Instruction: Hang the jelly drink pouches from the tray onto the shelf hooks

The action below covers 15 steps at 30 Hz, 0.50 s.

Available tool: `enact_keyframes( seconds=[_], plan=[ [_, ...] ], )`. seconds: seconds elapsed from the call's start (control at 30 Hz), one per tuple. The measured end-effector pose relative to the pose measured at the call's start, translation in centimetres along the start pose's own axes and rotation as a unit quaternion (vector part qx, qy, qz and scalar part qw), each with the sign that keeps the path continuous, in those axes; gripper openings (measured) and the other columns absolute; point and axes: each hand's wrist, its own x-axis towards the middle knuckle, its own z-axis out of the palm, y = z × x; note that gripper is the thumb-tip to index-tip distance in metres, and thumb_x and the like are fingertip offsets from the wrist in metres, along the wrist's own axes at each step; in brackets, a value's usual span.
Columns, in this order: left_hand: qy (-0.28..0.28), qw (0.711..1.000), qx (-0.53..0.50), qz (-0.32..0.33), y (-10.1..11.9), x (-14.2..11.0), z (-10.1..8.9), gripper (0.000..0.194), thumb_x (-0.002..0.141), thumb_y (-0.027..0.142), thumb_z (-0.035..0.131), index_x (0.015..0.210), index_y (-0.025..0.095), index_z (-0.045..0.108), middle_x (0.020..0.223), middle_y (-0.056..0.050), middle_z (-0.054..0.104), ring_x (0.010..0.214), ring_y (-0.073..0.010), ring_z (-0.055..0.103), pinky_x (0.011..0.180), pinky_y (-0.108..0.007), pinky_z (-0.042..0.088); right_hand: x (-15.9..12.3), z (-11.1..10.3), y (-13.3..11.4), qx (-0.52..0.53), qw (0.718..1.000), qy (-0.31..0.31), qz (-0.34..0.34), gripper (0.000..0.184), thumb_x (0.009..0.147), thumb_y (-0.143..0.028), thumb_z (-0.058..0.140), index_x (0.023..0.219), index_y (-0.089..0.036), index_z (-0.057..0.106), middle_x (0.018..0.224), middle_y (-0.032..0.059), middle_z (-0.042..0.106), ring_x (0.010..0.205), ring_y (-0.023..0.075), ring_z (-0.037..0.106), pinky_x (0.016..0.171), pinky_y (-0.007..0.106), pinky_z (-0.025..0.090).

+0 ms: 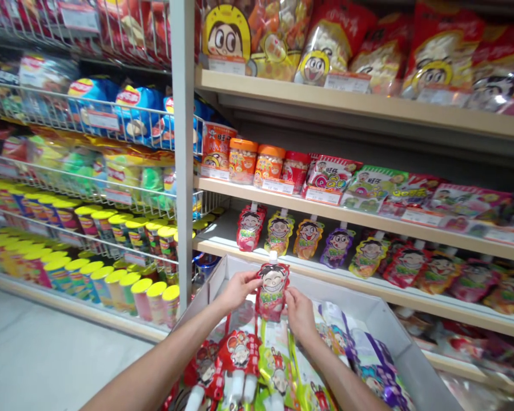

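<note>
A red spouted pouch [272,288] with a smiling cartoon face and a white cap stands upright between my two hands. My left hand [240,292] pinches its left edge. On the opposite edge, the fingers of my right hand [300,311] close on the pouch. Beneath my hands, a grey open bin [379,308] holds several more pouches, among them red pouches [240,354], green pouches [278,359] and purple pouches [377,365]. Just beyond the held pouch, a shelf [223,248] carries a row of similar pouches, such as a yellow pouch [279,234] and a purple pouch [337,246].
A grey upright post [183,142] separates this shelf from wire racks on the left. Those racks hold yellow-lidded canisters [141,297] and blue chip bags [137,111]. Overhead, a wooden shelf edge [282,197] carries orange-lidded jars [242,160] and candy bags [370,185].
</note>
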Motion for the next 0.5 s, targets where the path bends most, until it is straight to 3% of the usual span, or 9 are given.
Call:
enact_keyframes(
  seconds=[0.23,0.37,0.5],
  plan=[
    [0.107,0.993,0.042,0.039,2.4,0.9,-2.7,0.029,0.064,0.036,0.051,0.073,0.011,0.061,0.069,-0.002,0.062,0.062,-0.0124,0.052,0.057,-0.022,0.041,2.7,2.2,-4.4,0.050,0.998,-0.018,0.026,0.028,0.074,-0.036,0.034,0.070,-0.015,0.052,0.058,0.0004,0.053,0.047,0.0121,0.050,0.040,0.022,0.041],
    [0.140,0.982,0.128,-0.002,3.9,1.4,-4.9,0.026,0.064,0.031,0.049,0.076,0.012,0.061,0.065,-0.001,0.059,0.054,-0.0094,0.049,0.048,-0.018,0.038,5.4,3.9,-5.9,-0.005,1.000,0.017,-0.023,0.025,0.075,-0.030,0.032,0.067,-0.016,0.051,0.056,0.0000,0.053,0.046,0.0108,0.048,0.043,0.021,0.040],
    [0.192,0.970,0.148,-0.009,3.3,2.8,-6.4,0.022,0.066,0.026,0.044,0.073,0.012,0.060,0.060,-0.001,0.057,0.050,-0.0093,0.049,0.046,-0.019,0.039,7.8,5.9,-6.4,-0.070,0.994,0.056,-0.061,0.025,0.075,-0.026,0.032,0.063,-0.017,0.052,0.051,-0.0002,0.052,0.049,0.0115,0.049,0.048,0.021,0.038]
  ],
)
